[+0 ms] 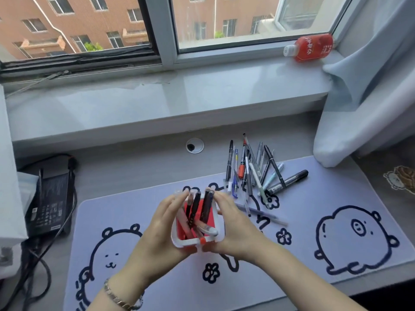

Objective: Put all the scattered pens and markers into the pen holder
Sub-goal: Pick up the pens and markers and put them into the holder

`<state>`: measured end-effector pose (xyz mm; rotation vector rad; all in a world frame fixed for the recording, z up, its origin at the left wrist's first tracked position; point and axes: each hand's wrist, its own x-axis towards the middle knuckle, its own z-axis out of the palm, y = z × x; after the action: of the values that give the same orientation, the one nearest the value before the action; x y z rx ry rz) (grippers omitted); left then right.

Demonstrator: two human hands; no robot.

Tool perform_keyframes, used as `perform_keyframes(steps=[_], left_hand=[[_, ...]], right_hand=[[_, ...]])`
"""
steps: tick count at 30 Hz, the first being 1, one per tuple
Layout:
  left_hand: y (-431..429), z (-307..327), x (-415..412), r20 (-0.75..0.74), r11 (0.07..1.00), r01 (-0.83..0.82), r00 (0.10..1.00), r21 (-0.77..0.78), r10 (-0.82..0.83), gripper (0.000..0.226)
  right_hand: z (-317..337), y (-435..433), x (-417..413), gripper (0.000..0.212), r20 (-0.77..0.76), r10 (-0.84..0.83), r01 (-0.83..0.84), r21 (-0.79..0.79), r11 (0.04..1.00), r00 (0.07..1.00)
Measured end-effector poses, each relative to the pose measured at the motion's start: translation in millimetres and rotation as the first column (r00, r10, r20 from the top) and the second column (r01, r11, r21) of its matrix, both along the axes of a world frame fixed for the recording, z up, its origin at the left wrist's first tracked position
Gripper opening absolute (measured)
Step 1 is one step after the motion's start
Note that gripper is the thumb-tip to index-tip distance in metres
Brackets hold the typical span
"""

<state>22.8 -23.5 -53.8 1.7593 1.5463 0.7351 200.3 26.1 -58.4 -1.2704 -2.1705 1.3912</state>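
Note:
A pen holder (pixel 221 230) with a white rim and red inside sits in the middle of the desk mat, gripped from both sides. My left hand (pixel 160 230) wraps its left wall and my right hand (pixel 233 227) wraps its right wall. Several pens and markers (pixel 202 212) stand inside it, mostly dark ones. A scattered pile of pens and markers (pixel 253 171) lies on the mat behind and to the right. One pale pen (pixel 262 213) lies alone just right of my right hand.
The lilac desk mat (pixel 314 198) with cartoon drawings covers the desk. A black box with cables (pixel 48 198) lies at the left. A red bottle (pixel 312 48) lies on the window sill (pixel 157 104). A curtain (pixel 363 104) hangs at the right. A cable hole (pixel 195 145) sits behind the mat.

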Motion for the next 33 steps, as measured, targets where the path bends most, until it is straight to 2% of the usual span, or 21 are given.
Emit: perform_keyframes(steps=[2, 4, 6, 8, 10, 13, 16, 17, 19, 22, 25, 28, 31, 33], left_hand=[[-4, -4, 2, 0.043, 0.992, -0.120, 0.992, -0.024, 0.121, 0.118], [-8, -10, 3, 0.061, 0.976, -0.219, 0.974, 0.001, 0.218, 0.118], [-8, -12, 4, 0.076, 0.955, -0.296, 0.953, 0.024, 0.294, 0.117], [-5, -11, 6, 0.092, 0.939, -0.344, 0.936, 0.021, 0.341, 0.114], [-3, -9, 7, 0.119, 0.935, -0.355, 0.928, -0.002, 0.353, 0.104], [-2, -5, 7, 0.141, 0.921, -0.385, 0.911, -0.052, 0.389, 0.097], [-3, -6, 5, 0.134, 0.923, -0.381, 0.914, -0.049, 0.384, 0.097], [-2, -8, 5, 0.130, 0.927, -0.374, 0.918, -0.039, 0.376, 0.097], [-2, -11, 4, 0.117, 0.934, -0.358, 0.927, -0.011, 0.356, 0.097], [0, -17, 4, 0.108, 0.934, -0.356, 0.929, 0.012, 0.353, 0.095], [0, -19, 5, 0.121, 0.930, -0.366, 0.924, 0.003, 0.363, 0.093], [1, -20, 6, 0.131, 0.929, -0.370, 0.920, -0.011, 0.368, 0.094], [5, -22, 9, 0.130, 0.936, -0.352, 0.927, -0.014, 0.351, 0.096], [10, -23, 13, 0.128, 0.944, -0.329, 0.936, -0.010, 0.327, 0.096]], right_hand=[[-6, 2, 12, 0.094, 0.188, 0.052, -0.054, 0.004, 0.999, 0.981], [-19, 5, 32, 0.075, 0.332, -0.161, 0.117, 0.150, 0.982, 0.929], [-33, 9, 55, 0.050, 0.465, -0.394, 0.310, 0.249, 0.917, 0.793], [-46, 11, 71, 0.038, 0.630, -0.373, 0.303, 0.220, 0.927, 0.681], [-57, 10, 77, 0.029, 0.715, -0.261, 0.230, 0.143, 0.963, 0.649], [-63, -2, 66, 0.024, 0.646, -0.256, 0.298, 0.045, 0.953, 0.719], [-63, -8, 36, 0.020, 0.443, -0.402, 0.470, -0.051, 0.881, 0.801], [-65, -6, 24, 0.020, 0.391, -0.458, 0.517, -0.055, 0.854, 0.798], [-68, 5, 1, 0.024, 0.380, -0.509, 0.559, -0.026, 0.829, 0.772], [-70, 21, -23, 0.034, 0.479, -0.458, 0.509, 0.027, 0.860, 0.749], [-69, 28, -27, 0.018, 0.527, -0.367, 0.421, 0.019, 0.907, 0.767], [-57, 30, -11, 0.012, 0.341, -0.368, 0.438, -0.154, 0.886, 0.865], [-16, 37, 11, 0.015, 0.182, -0.358, 0.375, -0.066, 0.925, 0.916], [23, 41, 23, 0.020, 0.155, -0.263, 0.264, 0.014, 0.964, 0.952]])
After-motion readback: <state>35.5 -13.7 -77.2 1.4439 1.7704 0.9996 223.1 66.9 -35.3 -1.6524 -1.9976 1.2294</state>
